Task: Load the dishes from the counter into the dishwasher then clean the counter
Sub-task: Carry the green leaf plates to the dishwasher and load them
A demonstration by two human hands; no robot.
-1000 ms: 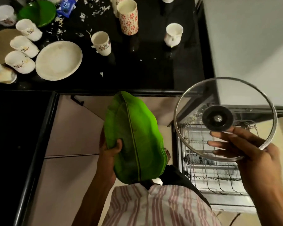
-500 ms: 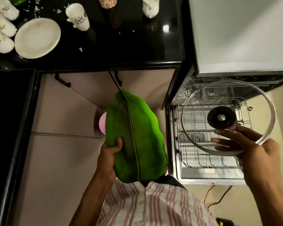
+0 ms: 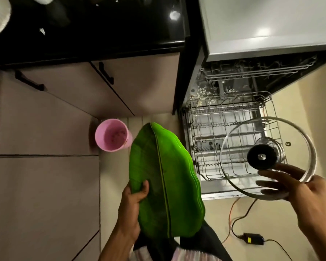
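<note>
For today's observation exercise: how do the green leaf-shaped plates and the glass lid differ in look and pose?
The green leaf-shaped plates are opaque and elongated; the glass lid is see-through and round, with a black knob.
The plates look like a stack with layered edges; the lid is a single piece.
The left hand holds the plates over the floor; the right hand holds the lid over the dishwasher rack.
Shared: each is held in one hand.

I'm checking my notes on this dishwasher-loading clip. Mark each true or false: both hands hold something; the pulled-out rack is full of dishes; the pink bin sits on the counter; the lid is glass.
1. Both hands hold something: true. The left hand grips green leaf-shaped plates; the right hand holds a round glass lid.
2. Rack full: false. The wire lower rack holds no dishes.
3. Bin on counter: false. The pink plastic bin stands on the floor.
4. Lid is glass: true.
</note>
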